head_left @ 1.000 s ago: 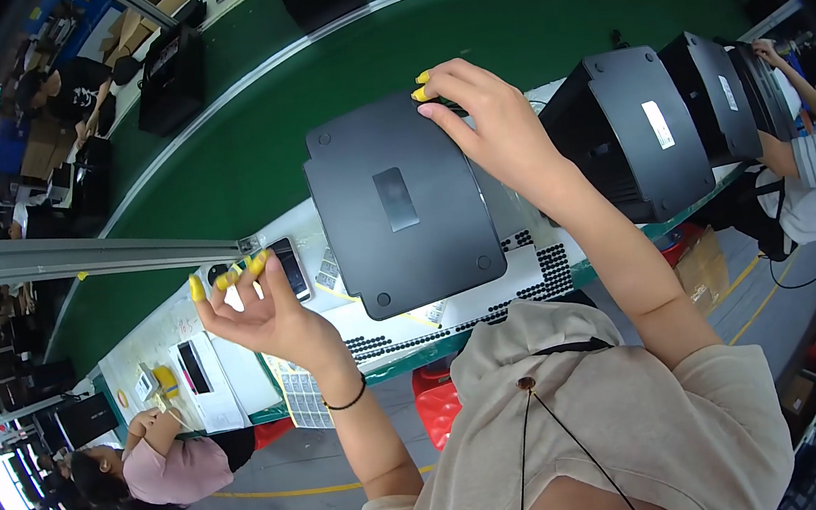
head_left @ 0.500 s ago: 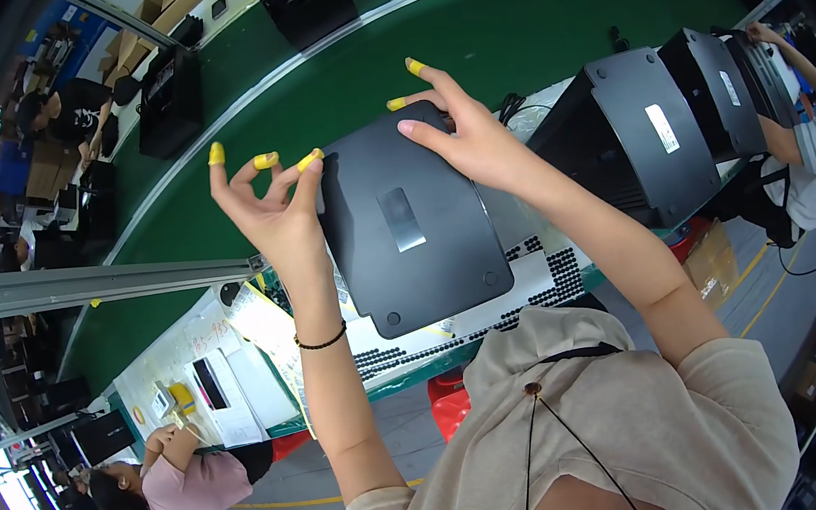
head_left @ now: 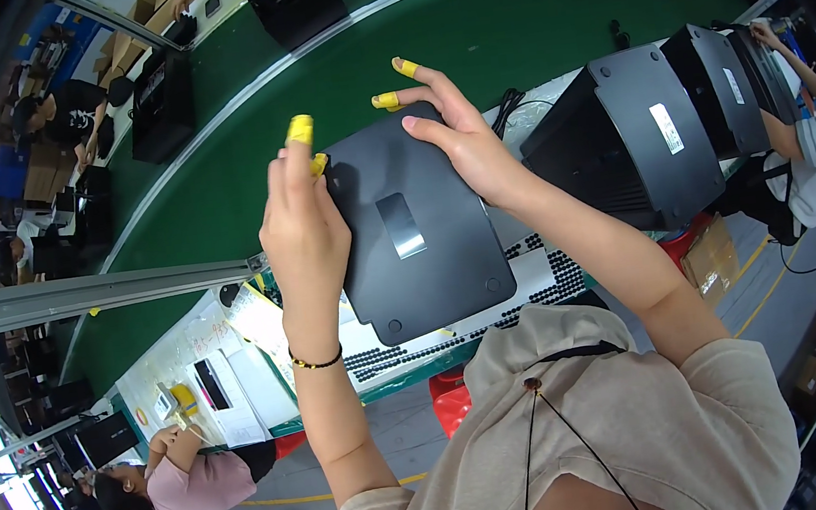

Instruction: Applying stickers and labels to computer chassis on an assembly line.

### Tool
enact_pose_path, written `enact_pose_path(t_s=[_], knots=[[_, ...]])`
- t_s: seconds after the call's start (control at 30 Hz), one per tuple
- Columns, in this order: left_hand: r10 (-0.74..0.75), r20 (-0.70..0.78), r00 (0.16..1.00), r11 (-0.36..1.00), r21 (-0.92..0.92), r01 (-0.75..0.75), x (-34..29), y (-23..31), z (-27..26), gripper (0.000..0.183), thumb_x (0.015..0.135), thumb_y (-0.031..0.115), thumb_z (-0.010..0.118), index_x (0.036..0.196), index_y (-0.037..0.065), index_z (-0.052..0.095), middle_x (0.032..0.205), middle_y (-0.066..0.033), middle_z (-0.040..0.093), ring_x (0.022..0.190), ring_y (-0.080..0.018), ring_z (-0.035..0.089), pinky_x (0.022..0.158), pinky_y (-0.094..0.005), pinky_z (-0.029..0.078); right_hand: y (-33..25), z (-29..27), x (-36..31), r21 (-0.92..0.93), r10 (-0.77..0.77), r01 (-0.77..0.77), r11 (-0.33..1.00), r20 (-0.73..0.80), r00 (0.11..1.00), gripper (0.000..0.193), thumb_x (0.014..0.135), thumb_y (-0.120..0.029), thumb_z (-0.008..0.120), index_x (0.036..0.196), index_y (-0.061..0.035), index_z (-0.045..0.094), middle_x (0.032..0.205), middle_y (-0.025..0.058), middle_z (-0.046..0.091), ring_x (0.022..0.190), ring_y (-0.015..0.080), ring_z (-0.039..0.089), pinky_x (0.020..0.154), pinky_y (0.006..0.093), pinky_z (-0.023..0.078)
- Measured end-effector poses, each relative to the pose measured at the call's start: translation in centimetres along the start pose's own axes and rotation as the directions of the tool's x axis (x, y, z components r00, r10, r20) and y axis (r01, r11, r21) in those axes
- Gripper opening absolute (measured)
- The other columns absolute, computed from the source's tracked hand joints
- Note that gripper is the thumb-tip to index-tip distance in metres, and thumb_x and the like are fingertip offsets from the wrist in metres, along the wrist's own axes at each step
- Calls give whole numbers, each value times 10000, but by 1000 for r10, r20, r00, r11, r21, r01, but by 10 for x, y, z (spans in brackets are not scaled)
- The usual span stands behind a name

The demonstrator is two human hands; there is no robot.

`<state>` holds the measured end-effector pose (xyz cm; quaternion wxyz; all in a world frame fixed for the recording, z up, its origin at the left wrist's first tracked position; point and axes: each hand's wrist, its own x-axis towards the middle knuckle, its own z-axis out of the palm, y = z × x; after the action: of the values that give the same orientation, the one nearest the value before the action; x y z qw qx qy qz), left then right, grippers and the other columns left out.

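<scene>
A black boxy appliance (head_left: 439, 261) stands in front of me, its flat panel turned up, with a shiny rectangular label and round black feet at the two near corners. My left hand (head_left: 303, 217) is at its far left corner, back of the hand up, fingers closed against the edge; one yellow-capped finger points away. What lies under those fingertips is hidden. On the far right part of the panel rests the thumb of my right hand (head_left: 477, 151). Two of its fingers, tipped with yellow finger cots, reach out past the far edge; the others are hidden.
Sheets of small black round pads (head_left: 562, 278) lie beside and in front of the appliance. More black appliances (head_left: 651, 137) stand to the right, near another person's arm. A green conveyor belt (head_left: 502, 23) runs behind. A metal rail (head_left: 130, 284) and papers (head_left: 243, 395) are left.
My left hand has turned over, from spread fingers to closed against the corner. The appliance has shifted slightly right and nearer. My right hand remains on the panel.
</scene>
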<state>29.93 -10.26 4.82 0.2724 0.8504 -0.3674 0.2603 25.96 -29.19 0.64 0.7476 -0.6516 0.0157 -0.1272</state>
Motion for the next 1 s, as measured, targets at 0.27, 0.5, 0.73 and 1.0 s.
enact_pose_path(t_s=[0.27,0.5,0.73,1.0], knots=[[-386,1,922,695,-657,292,-35,-27,-9,552,915,-65,453,1406,46,225,1310,-188,456,1188,-299,548,968,-341,436,-8,5,0,42,106,-106,993,19,994,502,946,-128,499,1426,-105,351,1214,54,533,1027,110,549,884,236,449],[-940,-148,306,340,-370,864,-254,-139,71,362,872,123,617,1143,-46,445,1122,-186,569,993,-289,582,849,-375,462,-16,8,-4,159,90,-91,983,14,996,494,936,-103,517,1409,-104,373,1191,45,545,997,98,542,883,224,433],[-988,-72,140,154,-265,952,-315,-102,129,535,807,70,679,1258,-39,413,1052,-208,590,950,-318,603,841,-366,486,-6,5,-2,86,79,-78,993,-4,997,504,935,-146,556,1405,-111,380,1194,48,531,1013,103,529,907,239,414],[-908,-200,368,413,-571,709,-219,-24,41,699,865,13,621,1451,81,247,1037,-104,545,901,-173,554,768,-286,463,7,-4,1,-177,-152,141,974,-46,987,489,921,-117,572,1379,-87,402,1248,72,531,1113,169,521,978,288,391]])
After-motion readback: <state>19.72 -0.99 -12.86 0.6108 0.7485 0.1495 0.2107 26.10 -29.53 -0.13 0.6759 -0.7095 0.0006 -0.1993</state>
